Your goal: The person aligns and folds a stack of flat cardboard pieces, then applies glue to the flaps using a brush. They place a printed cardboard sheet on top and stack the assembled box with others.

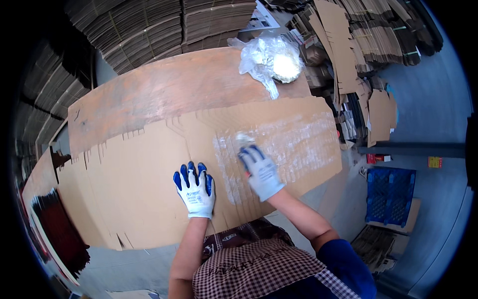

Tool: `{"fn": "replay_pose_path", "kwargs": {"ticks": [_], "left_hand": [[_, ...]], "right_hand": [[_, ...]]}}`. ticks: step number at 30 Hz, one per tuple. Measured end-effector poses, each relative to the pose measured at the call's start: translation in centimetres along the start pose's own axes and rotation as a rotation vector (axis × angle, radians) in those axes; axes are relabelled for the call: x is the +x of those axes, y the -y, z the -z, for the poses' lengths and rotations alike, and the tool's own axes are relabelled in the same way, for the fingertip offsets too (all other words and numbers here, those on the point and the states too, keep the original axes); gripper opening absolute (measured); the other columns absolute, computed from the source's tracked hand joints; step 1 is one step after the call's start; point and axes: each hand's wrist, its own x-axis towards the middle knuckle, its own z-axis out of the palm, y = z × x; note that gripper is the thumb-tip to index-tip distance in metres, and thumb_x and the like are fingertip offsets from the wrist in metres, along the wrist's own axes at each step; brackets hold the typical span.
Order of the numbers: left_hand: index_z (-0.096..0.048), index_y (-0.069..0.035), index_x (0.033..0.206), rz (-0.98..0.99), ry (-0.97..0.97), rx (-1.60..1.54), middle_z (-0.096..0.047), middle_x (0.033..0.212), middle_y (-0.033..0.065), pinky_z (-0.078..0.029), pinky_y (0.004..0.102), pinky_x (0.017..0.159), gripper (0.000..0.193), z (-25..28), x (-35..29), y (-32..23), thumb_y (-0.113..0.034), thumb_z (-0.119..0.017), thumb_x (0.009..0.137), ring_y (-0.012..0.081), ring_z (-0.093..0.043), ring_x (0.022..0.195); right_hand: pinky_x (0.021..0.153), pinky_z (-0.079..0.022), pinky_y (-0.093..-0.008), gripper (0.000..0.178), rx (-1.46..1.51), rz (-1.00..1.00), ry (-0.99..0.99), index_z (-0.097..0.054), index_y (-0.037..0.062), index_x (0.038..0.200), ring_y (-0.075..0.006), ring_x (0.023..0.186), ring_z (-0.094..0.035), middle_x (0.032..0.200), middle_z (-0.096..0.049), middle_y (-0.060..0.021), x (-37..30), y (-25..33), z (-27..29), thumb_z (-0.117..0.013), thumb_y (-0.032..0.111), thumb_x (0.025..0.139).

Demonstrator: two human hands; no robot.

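A large flat sheet of brown cardboard [144, 184] lies across the wooden table, with slots cut along its edges. My left hand [195, 192], in a white glove with blue-coated fingers, rests flat on the sheet, fingers spread and holding nothing. My right hand [260, 172], gloved alike, is over the white, streaky paste [298, 147] that coats the sheet's right part. Its fingers are bent and slightly blurred; a speck of red shows by the thumb, but what they grip is hidden. Just beyond those fingertips is a small whitish lump [244, 138].
At the table's far right, a clear plastic bag [271, 57] holds a pale mass. The bare wooden tabletop [149, 94] shows behind the sheet. Stacked cardboard [134, 30] rises beyond it, with more flat cardboard [338, 45] at right. A blue plastic pallet [391, 195] stands at the right.
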Motion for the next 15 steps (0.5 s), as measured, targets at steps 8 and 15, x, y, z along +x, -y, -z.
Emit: {"fn": "replay_pose_path", "kwargs": {"ticks": [8, 15], "left_hand": [[-0.063, -0.008, 0.127, -0.011, -0.031, 0.020, -0.054, 0.138, 0.0208, -0.025, 0.0569, 0.116, 0.038, 0.1, 0.0, -0.8, -0.021, -0.061, 0.091, 0.0405, -0.044, 0.133], [-0.060, -0.007, 0.131, -0.072, -0.042, 0.052, -0.050, 0.143, 0.0210, -0.026, 0.0574, 0.115, 0.040, -0.7, -0.5, -1.0, -0.019, -0.060, 0.092, 0.0424, -0.042, 0.134]], "right_hand": [[0.095, -0.049, -0.0461, 0.041, 0.044, -0.276, -0.062, -0.062, 0.0085, 0.119, -0.0338, 0.116, -0.057, 0.126, -0.058, -0.0129, -2.5, -5.5, 0.3, -0.064, 0.012, 0.078], [0.097, -0.050, -0.0458, 0.039, 0.030, -0.275, 0.022, -0.061, 0.0090, 0.119, -0.0334, 0.118, -0.056, 0.127, -0.058, -0.0157, -9.6, -8.1, 1.0, -0.064, 0.015, 0.081]]}}
